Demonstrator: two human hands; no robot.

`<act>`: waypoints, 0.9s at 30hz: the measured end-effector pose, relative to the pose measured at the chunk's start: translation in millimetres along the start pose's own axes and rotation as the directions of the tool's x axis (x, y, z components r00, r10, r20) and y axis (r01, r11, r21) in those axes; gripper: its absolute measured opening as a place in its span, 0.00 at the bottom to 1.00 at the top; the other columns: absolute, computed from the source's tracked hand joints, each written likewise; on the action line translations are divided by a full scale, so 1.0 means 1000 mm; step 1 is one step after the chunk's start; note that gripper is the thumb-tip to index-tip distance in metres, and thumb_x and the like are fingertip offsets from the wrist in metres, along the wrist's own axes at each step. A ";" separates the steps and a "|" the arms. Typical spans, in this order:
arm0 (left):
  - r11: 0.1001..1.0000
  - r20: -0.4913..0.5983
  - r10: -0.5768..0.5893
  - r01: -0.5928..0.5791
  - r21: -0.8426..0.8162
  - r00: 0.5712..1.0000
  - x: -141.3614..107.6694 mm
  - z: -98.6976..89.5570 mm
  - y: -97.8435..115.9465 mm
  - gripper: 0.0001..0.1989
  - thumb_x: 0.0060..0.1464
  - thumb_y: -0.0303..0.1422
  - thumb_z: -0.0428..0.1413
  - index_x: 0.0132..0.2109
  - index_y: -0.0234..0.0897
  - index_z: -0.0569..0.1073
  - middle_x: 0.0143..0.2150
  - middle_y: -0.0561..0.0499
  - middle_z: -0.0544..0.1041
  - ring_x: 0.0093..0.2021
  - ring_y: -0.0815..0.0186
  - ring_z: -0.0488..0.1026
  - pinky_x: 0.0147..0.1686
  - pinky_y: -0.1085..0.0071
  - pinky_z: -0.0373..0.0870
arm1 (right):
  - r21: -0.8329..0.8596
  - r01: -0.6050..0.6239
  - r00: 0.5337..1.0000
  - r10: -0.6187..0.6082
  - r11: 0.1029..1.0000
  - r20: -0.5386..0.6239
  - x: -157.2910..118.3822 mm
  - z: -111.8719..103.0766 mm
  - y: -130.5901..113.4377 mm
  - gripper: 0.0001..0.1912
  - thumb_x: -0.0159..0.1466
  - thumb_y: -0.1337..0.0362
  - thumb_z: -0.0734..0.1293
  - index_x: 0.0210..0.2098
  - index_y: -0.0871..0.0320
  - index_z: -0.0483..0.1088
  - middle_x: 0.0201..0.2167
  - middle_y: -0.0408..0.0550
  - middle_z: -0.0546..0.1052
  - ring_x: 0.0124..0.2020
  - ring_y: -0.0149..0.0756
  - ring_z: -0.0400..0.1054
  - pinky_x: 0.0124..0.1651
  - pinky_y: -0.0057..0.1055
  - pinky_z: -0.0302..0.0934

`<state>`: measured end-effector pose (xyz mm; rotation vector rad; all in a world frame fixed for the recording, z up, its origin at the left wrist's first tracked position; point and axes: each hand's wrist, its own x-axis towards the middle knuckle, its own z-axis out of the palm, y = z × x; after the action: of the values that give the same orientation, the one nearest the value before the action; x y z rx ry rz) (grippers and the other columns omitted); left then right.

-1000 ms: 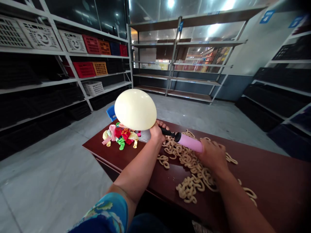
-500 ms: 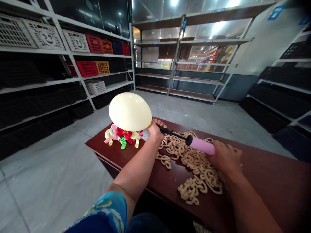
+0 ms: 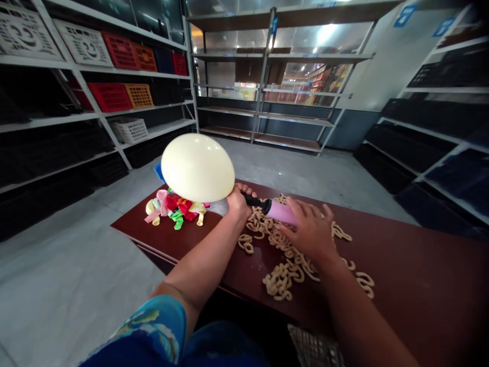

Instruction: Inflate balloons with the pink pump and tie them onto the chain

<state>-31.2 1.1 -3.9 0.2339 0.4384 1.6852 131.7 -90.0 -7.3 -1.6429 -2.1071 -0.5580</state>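
While left hand (image 3: pixel 238 205) grips glossy balloon (image 3: pixel 196 167), splayed right hand (image 3: pixel 311 230) seemingly touches pink cylinder (image 3: pixel 280 211).

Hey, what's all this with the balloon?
A person's left hand pinches a swollen balloon at its neck, by the black tip of a pump. The right hand is at the pump's pink end. On the table, limp balloons lie piled to the left, and beige loops are strewn beneath the pump.

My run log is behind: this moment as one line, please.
left hand: closed at neck of inflated balloon | right hand: open against pink pump | table: limp balloons, beige coils
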 end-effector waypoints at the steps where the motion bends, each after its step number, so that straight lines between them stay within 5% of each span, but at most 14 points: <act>1: 1.000 0.018 -0.030 0.030 0.005 0.999 -0.004 0.000 -0.004 0.08 0.45 0.21 0.45 0.25 0.37 0.53 0.21 0.57 0.53 0.18 0.74 0.54 0.19 0.75 0.54 | 0.009 0.024 1.000 -0.024 1.000 -0.009 0.001 -0.003 -0.007 0.32 0.58 0.53 0.61 0.59 0.55 0.53 0.54 0.54 0.66 0.51 0.47 0.59 0.57 0.49 0.35; 5: 0.989 0.120 -0.148 0.145 0.031 0.982 -0.020 0.003 -0.020 0.09 0.44 0.20 0.46 0.24 0.37 0.53 0.20 0.57 0.53 0.18 0.74 0.56 0.20 0.75 0.55 | 0.051 0.114 0.992 -0.116 0.992 0.046 0.002 -0.006 -0.022 0.26 0.59 0.59 0.61 0.57 0.54 0.57 0.54 0.51 0.66 0.50 0.45 0.60 0.56 0.44 0.41; 9: 0.987 0.112 -0.150 0.141 0.079 0.982 -0.015 0.004 -0.017 0.09 0.46 0.22 0.47 0.24 0.37 0.54 0.20 0.57 0.56 0.19 0.74 0.59 0.23 0.74 0.60 | 0.081 0.065 0.986 -0.077 0.995 0.149 -0.001 -0.010 -0.017 0.22 0.59 0.60 0.62 0.53 0.54 0.61 0.53 0.51 0.66 0.49 0.44 0.60 0.51 0.38 0.50; 13: 0.980 -0.026 0.061 -0.055 0.192 0.998 0.003 -0.002 -0.004 0.09 0.45 0.21 0.45 0.23 0.36 0.55 0.20 0.56 0.59 0.22 0.73 0.65 0.27 0.74 0.63 | 0.029 -0.144 0.966 0.134 0.989 0.222 -0.002 -0.016 0.005 0.21 0.60 0.58 0.61 0.52 0.55 0.61 0.50 0.53 0.67 0.47 0.44 0.62 0.48 0.37 0.53; 15: 0.962 -0.054 0.091 -0.073 0.264 0.994 0.008 -0.005 -0.001 0.08 0.43 0.20 0.44 0.22 0.36 0.55 0.20 0.56 0.59 0.22 0.74 0.65 0.24 0.77 0.61 | -0.039 -0.322 0.916 0.322 0.946 0.240 -0.001 -0.014 0.018 0.23 0.61 0.56 0.60 0.53 0.57 0.59 0.48 0.56 0.68 0.46 0.45 0.63 0.45 0.36 0.54; 18: 0.944 -0.018 -0.031 0.036 0.328 0.999 0.005 -0.007 -0.006 0.07 0.42 0.21 0.44 0.22 0.36 0.54 0.19 0.56 0.58 0.19 0.74 0.62 0.18 0.79 0.54 | -0.130 -0.521 0.792 0.534 0.844 0.295 0.001 -0.004 0.032 0.27 0.60 0.54 0.60 0.55 0.61 0.55 0.47 0.60 0.69 0.44 0.47 0.66 0.42 0.37 0.56; 20: 0.931 0.052 -0.135 0.109 0.350 0.989 0.000 -0.008 -0.013 0.07 0.41 0.22 0.45 0.22 0.36 0.54 0.18 0.56 0.57 0.18 0.74 0.60 0.16 0.79 0.51 | -0.168 -0.538 0.747 0.560 0.826 0.359 0.001 0.005 0.038 0.27 0.60 0.53 0.60 0.53 0.63 0.56 0.47 0.62 0.69 0.44 0.49 0.67 0.42 0.39 0.57; 24: 0.873 0.134 -0.326 0.243 0.424 0.936 -0.008 -0.009 -0.019 0.08 0.37 0.22 0.47 0.22 0.36 0.53 0.19 0.55 0.58 0.17 0.74 0.59 0.14 0.78 0.48 | -0.205 -0.487 0.736 0.525 0.849 0.426 -0.002 0.017 0.042 0.25 0.61 0.52 0.58 0.51 0.63 0.60 0.48 0.63 0.68 0.48 0.53 0.65 0.46 0.45 0.54; 27: 0.832 0.149 -0.388 0.277 0.481 0.909 -0.012 -0.010 -0.018 0.08 0.37 0.23 0.47 0.22 0.36 0.53 0.19 0.55 0.58 0.16 0.75 0.57 0.13 0.79 0.43 | -0.168 -0.512 0.763 0.536 0.842 0.360 -0.002 0.016 0.041 0.28 0.60 0.49 0.58 0.54 0.61 0.58 0.50 0.62 0.68 0.48 0.55 0.63 0.47 0.49 0.52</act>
<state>-16.4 -9.7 -19.2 0.6607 0.6457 1.1700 171.0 -73.9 -18.9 -2.4254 -1.7355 -0.1049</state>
